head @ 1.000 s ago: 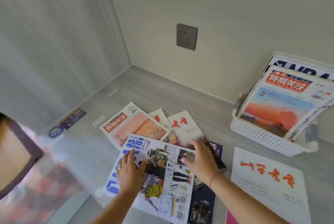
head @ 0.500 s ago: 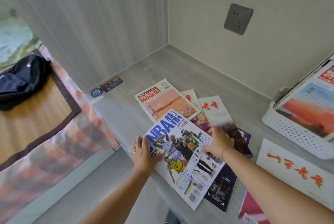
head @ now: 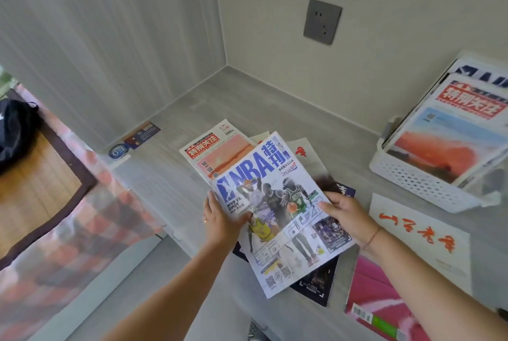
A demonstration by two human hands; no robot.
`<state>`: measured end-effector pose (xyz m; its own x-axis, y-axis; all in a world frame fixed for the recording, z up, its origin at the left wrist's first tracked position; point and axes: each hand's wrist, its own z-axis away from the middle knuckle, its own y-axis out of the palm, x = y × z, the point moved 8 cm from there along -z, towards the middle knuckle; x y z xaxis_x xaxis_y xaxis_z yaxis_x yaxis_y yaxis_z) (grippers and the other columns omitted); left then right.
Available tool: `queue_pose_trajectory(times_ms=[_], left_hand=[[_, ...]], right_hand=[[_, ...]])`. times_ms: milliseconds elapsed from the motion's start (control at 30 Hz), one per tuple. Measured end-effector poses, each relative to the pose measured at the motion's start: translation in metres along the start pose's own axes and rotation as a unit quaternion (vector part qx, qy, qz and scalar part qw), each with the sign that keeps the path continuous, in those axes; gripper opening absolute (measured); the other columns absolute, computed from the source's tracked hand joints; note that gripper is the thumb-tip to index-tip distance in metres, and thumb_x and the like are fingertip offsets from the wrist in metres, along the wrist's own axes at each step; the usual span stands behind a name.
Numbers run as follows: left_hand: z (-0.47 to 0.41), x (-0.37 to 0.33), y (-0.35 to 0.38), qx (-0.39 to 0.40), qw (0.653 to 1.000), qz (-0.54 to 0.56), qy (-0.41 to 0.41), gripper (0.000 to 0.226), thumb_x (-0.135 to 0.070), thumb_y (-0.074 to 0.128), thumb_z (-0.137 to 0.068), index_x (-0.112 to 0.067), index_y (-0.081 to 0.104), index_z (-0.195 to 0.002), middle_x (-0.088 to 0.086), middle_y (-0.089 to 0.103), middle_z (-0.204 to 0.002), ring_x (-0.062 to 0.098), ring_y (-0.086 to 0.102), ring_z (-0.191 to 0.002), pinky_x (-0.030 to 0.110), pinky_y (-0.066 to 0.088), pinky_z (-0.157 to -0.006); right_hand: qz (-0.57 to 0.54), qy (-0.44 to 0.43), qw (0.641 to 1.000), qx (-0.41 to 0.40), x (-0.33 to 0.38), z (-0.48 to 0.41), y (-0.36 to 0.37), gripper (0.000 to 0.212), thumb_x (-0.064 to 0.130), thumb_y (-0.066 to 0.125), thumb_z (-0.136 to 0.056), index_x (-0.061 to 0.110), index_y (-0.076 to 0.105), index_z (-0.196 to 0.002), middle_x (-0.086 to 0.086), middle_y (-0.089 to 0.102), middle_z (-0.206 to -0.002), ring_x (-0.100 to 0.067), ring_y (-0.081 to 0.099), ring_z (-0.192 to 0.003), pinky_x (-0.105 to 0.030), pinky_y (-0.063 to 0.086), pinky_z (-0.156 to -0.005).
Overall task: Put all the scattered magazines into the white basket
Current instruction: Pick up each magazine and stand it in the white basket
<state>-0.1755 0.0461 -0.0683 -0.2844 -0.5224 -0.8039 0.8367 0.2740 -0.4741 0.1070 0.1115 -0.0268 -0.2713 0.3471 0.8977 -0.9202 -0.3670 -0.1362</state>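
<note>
Pale grey wood-grain desk fills the corner below a dark grey wall socket, and your left hand and right hand each pinch a side edge of the glossy NBA magazine, blue "NBA" lettering on top, lifted over the scattered pile near the desk's front edge. At the right edge, the perforated white basket already holds upright magazines, the front one with a red-boxed Chinese masthead; a white magazine with red brush characters lies flat beside it.
</note>
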Motion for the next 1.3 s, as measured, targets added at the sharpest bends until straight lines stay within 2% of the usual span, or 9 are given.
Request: queue_pose_trajectory(times_ms=[67,200,267,367,568,668,835,1202,1302], left_hand=[[0.002,-0.013,0.023,0.073,0.980,0.179,-0.041,0.055,-0.018,0.072,-0.079,-0.035,0.041,-0.122,0.006,0.061,-0.123,0.016,0.068,-0.098,0.045,0.059,-0.075],[-0.002,-0.057,0.047,0.112,0.978,0.175,-0.011,0.015,-0.012,0.058,-0.090,-0.013,0.065,-0.103,0.004,0.075,-0.093,0.019,0.071,-0.079,0.040,0.060,-0.074],[-0.003,-0.088,0.064,0.152,0.966,0.209,0.014,0.017,-0.004,0.054,-0.091,-0.009,0.067,-0.101,0.000,0.076,-0.086,0.015,0.072,-0.072,0.029,0.060,-0.064],[-0.006,-0.132,0.091,0.195,0.961,0.192,0.050,0.021,-0.001,0.054,-0.090,-0.008,0.069,-0.104,0.002,0.075,-0.088,0.018,0.071,-0.075,0.026,0.058,-0.065],[-0.007,-0.247,0.152,0.256,0.941,0.154,0.161,0.031,-0.003,0.055,-0.090,-0.028,0.073,-0.086,0.007,0.074,-0.093,0.022,0.068,-0.081,0.038,0.057,-0.081],[-0.002,-0.310,0.186,0.276,0.923,0.165,0.210,0.031,-0.002,0.057,-0.087,-0.029,0.074,-0.087,-0.002,0.076,-0.085,0.020,0.068,-0.079,0.035,0.058,-0.078],[0.003,-0.383,0.242,0.282,0.909,0.150,0.269,0.023,-0.002,0.062,-0.083,-0.015,0.075,-0.096,-0.011,0.074,-0.079,0.007,0.068,-0.069,0.021,0.058,-0.068],[-0.027,-0.351,0.324,0.222,0.951,0.068,0.205,0.018,-0.008,0.068,-0.080,-0.015,0.075,-0.095,-0.004,0.073,-0.084,0.012,0.069,-0.074,0.025,0.055,-0.070],[-0.028,-0.346,0.331,0.203,0.954,0.073,0.207,0.012,-0.012,0.071,-0.077,-0.023,0.074,-0.082,-0.009,0.072,-0.078,0.007,0.065,-0.068,0.019,0.049,-0.062]], right_hand=[[-0.051,-0.004,0.998,-0.038,-0.001,0.004,-0.023,0.019,0.010,0.055,-0.091,0.016,0.068,-0.103,-0.001,0.076,-0.089,-0.014,0.072,-0.077,-0.021,0.056,-0.061],[-0.109,-0.006,0.988,-0.106,-0.005,0.013,-0.067,0.017,0.010,0.054,-0.090,0.017,0.067,-0.099,-0.004,0.076,-0.089,-0.016,0.072,-0.077,-0.025,0.057,-0.060],[-0.122,0.000,0.984,-0.129,-0.009,0.016,-0.088,0.017,0.008,0.054,-0.090,0.015,0.066,-0.100,-0.007,0.076,-0.088,-0.020,0.072,-0.077,-0.034,0.058,-0.062],[-0.088,-0.007,0.980,-0.176,-0.005,0.023,-0.121,0.018,0.002,0.055,-0.088,0.016,0.062,-0.097,-0.009,0.073,-0.096,-0.025,0.070,-0.085,-0.043,0.056,-0.077],[-0.056,-0.053,0.946,-0.315,0.030,0.052,-0.208,0.027,0.001,0.062,-0.083,0.027,0.062,-0.089,0.002,0.070,-0.094,-0.011,0.068,-0.082,-0.029,0.053,-0.072],[-0.046,-0.078,0.916,-0.390,0.053,0.068,-0.259,0.023,0.000,0.066,-0.081,0.023,0.063,-0.080,0.002,0.069,-0.086,-0.002,0.066,-0.069,-0.016,0.055,-0.061],[0.018,-0.078,0.865,-0.495,0.070,0.087,-0.330,0.014,0.010,0.070,-0.078,0.020,0.064,-0.069,0.001,0.069,-0.073,-0.017,0.064,-0.067,-0.028,0.051,-0.067],[0.077,0.029,0.838,-0.539,0.001,0.057,-0.359,0.005,0.018,0.066,-0.080,0.014,0.069,-0.080,-0.009,0.073,-0.081,-0.028,0.068,-0.078,-0.042,0.056,-0.075],[0.073,0.046,0.827,-0.555,-0.010,0.050,-0.363,0.010,0.018,0.064,-0.081,0.008,0.068,-0.080,-0.012,0.072,-0.078,-0.031,0.066,-0.077,-0.041,0.056,-0.072]])
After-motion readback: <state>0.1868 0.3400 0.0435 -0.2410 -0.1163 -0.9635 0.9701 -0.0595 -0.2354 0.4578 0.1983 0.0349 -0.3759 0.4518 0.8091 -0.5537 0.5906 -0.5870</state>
